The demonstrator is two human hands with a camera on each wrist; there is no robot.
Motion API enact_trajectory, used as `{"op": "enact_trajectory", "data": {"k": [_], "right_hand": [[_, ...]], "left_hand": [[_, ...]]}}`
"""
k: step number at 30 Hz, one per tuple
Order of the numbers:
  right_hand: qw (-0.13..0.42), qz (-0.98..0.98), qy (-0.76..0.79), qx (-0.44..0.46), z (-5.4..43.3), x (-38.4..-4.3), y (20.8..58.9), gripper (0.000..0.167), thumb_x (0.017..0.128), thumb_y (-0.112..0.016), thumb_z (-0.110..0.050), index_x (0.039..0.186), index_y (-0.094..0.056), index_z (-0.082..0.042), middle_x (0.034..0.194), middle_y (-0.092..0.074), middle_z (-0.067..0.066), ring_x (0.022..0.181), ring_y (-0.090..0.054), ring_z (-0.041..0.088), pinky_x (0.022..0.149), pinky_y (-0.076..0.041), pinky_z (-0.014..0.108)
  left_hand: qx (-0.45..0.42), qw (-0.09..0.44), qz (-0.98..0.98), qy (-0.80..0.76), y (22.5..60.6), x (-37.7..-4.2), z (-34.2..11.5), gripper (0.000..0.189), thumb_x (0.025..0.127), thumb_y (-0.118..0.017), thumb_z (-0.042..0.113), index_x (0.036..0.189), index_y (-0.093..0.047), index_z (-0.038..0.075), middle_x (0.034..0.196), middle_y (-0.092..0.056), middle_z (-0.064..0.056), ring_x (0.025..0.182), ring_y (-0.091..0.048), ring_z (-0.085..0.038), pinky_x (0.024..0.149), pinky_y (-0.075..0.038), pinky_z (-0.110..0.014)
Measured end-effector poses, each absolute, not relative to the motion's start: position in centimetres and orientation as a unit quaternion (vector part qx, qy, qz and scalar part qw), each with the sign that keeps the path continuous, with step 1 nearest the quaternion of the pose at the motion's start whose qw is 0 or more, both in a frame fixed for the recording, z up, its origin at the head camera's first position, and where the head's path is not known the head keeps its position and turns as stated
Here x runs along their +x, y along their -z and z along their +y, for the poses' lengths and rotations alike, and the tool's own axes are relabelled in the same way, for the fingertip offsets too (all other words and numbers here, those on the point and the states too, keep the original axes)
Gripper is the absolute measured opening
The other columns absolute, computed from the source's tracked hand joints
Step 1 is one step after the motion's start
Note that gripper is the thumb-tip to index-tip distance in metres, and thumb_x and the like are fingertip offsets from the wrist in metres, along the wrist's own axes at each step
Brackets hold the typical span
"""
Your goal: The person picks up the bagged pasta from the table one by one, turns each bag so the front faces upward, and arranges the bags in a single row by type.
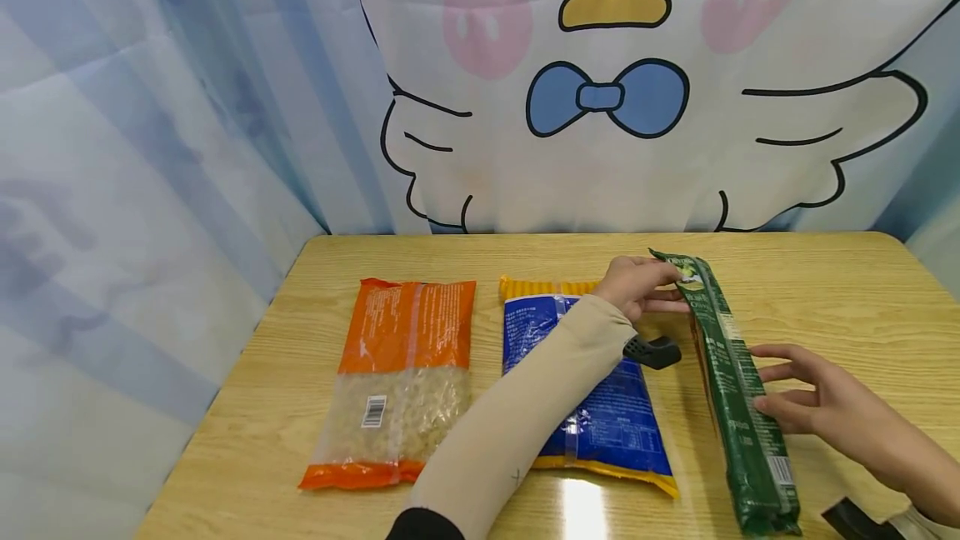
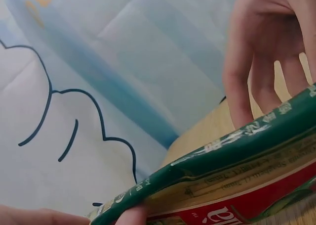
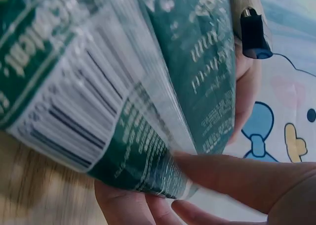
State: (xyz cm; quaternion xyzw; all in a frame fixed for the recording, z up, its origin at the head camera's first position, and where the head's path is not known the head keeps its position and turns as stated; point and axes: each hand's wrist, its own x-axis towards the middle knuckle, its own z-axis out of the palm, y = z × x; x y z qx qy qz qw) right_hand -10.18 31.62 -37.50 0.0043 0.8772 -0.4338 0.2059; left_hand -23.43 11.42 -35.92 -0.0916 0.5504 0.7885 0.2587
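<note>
A long green spaghetti pack (image 1: 738, 390) is tipped up on its narrow edge on the right side of the table. My left hand (image 1: 641, 283) pinches its far end, thumb and fingers on either side in the left wrist view. From the right, my right hand (image 1: 821, 402) holds the pack around its middle. In the right wrist view its thumb (image 3: 222, 173) lies on the printed back near the barcode, and the other fingers come round the lower edge. A red panel with white letters (image 2: 222, 216) shows on the pack's other face.
A blue bag with yellow ends (image 1: 600, 432) lies flat under the left forearm. Left of it lies an orange bag (image 1: 408, 327) with a see-through lower part and pale contents. A printed curtain (image 1: 600, 182) hangs behind the wooden table (image 1: 247, 440).
</note>
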Motion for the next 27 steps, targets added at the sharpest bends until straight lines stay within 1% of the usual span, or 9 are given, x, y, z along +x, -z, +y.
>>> {"op": "enact_trajectory", "data": {"k": [3,5,7,9,12,15,19,23,27], "right_hand": [[0.205,0.881,0.426,0.011,31.0,-10.1,37.0,0.074,0.106,-0.046,-0.036,0.153,-0.012,0.008,0.137,-0.036,0.042,0.112,-0.06,0.045,0.077,-0.06,0.048],[0.202,0.889,0.411,0.021,30.5,-10.1,36.7,0.078,0.106,-0.044,-0.044,0.155,-0.01,0.006,0.139,-0.036,0.041,0.112,-0.059,0.046,0.077,-0.059,0.05],[0.201,0.898,0.389,0.033,30.1,-10.2,36.3,0.085,0.103,-0.045,-0.05,0.156,-0.006,0.004,0.14,-0.033,0.043,0.113,-0.057,0.05,0.076,-0.059,0.05],[0.2,0.907,0.368,0.043,29.6,-10.2,36.0,0.094,0.1,-0.051,-0.055,0.157,-0.004,0.003,0.141,-0.031,0.044,0.114,-0.055,0.053,0.074,-0.058,0.05],[0.182,0.921,0.34,0.046,28.9,-10.2,36.0,0.105,0.094,-0.06,-0.056,0.156,-0.002,0.006,0.139,-0.03,0.046,0.114,-0.051,0.058,0.071,-0.057,0.049],[0.151,0.935,0.32,0.032,28.3,-10.1,36.3,0.108,0.09,-0.067,-0.053,0.154,-0.006,0.009,0.133,-0.034,0.047,0.108,-0.053,0.058,0.066,-0.057,0.049],[0.122,0.943,0.309,0.007,28.1,-10.0,36.5,0.101,0.09,-0.07,-0.048,0.152,-0.013,0.008,0.129,-0.039,0.046,0.1,-0.058,0.053,0.062,-0.057,0.047],[0.117,0.934,0.337,-0.011,28.3,-9.9,36.6,0.09,0.093,-0.07,-0.037,0.151,-0.017,0.006,0.132,-0.037,0.044,0.101,-0.058,0.052,0.063,-0.057,0.046],[0.126,0.912,0.389,-0.028,28.5,-10.0,36.8,0.083,0.094,-0.07,-0.023,0.151,-0.017,0.007,0.135,-0.035,0.041,0.102,-0.061,0.044,0.067,-0.057,0.043]], "left_hand": [[-0.105,0.246,0.545,-0.794,35.7,-23.3,11.5,0.014,0.086,-0.068,-0.005,0.098,-0.067,0.003,0.088,-0.063,-0.01,0.092,-0.071,-0.038,0.086,-0.057,-0.052],[-0.111,0.238,0.542,-0.798,35.5,-23.2,11.5,0.018,0.086,-0.068,-0.005,0.103,-0.068,0.002,0.089,-0.064,-0.009,0.094,-0.071,-0.04,0.086,-0.057,-0.052],[-0.113,0.232,0.539,-0.802,35.3,-23.1,11.4,0.025,0.086,-0.068,-0.005,0.11,-0.066,0.002,0.089,-0.065,-0.009,0.095,-0.071,-0.041,0.085,-0.057,-0.052],[-0.113,0.225,0.536,-0.806,35.1,-23.0,11.5,0.032,0.086,-0.068,-0.005,0.116,-0.065,0.002,0.089,-0.066,-0.009,0.094,-0.071,-0.041,0.086,-0.057,-0.053],[-0.109,0.218,0.534,-0.81,34.7,-22.8,11.6,0.035,0.085,-0.069,-0.004,0.119,-0.065,0.003,0.088,-0.068,-0.009,0.093,-0.071,-0.042,0.086,-0.057,-0.053],[-0.106,0.21,0.534,-0.812,34.4,-22.7,11.5,0.033,0.084,-0.07,-0.003,0.116,-0.067,0.005,0.087,-0.069,-0.009,0.092,-0.071,-0.042,0.084,-0.058,-0.053],[-0.103,0.201,0.532,-0.816,34.3,-22.6,11.5,0.03,0.084,-0.069,-0.004,0.113,-0.067,0.005,0.086,-0.069,-0.009,0.091,-0.071,-0.042,0.082,-0.058,-0.053],[-0.096,0.201,0.518,-0.826,34.4,-22.4,11.5,0.026,0.084,-0.068,-0.007,0.108,-0.066,0.004,0.087,-0.069,-0.011,0.093,-0.071,-0.044,0.083,-0.057,-0.055],[-0.095,0.193,0.517,-0.828,34.7,-22.3,11.5,0.021,0.084,-0.069,-0.008,0.101,-0.066,0.005,0.087,-0.069,-0.013,0.093,-0.071,-0.045,0.083,-0.057,-0.055]]}}
